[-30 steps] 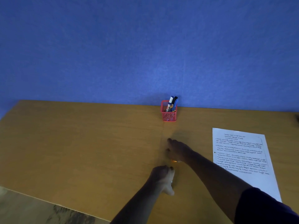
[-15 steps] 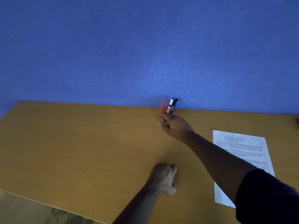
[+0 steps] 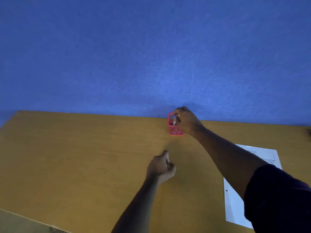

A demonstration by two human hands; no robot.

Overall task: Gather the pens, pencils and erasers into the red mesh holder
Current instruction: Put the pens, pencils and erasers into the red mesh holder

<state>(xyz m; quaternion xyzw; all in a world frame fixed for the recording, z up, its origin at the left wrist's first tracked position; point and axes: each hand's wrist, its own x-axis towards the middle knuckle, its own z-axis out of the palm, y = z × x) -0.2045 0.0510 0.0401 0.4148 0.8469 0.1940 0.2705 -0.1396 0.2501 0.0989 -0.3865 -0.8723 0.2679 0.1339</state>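
You see a red mesh holder (image 3: 175,129) with a criss-cross lattice standing on a yellow-brown wooden desk (image 3: 75,157), a plain blue wall (image 3: 151,56) behind it, a white printed sheet (image 3: 235,202) with dark lines of text, and a dark navy sleeve (image 3: 279,199).

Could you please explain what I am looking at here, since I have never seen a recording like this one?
There is no machine here: a person wears a camera on the head, so you look forward and down at their own two arms over a wooden desk against a blue wall. The right hand reaches over a small red mesh holder at the wall, closed around something yellow that it seems to be lowering in; I cannot tell exactly what it is. The left hand hovers, loosely curled, nearer the person; whether it holds anything is unclear. A printed sheet of paper lies to the right.
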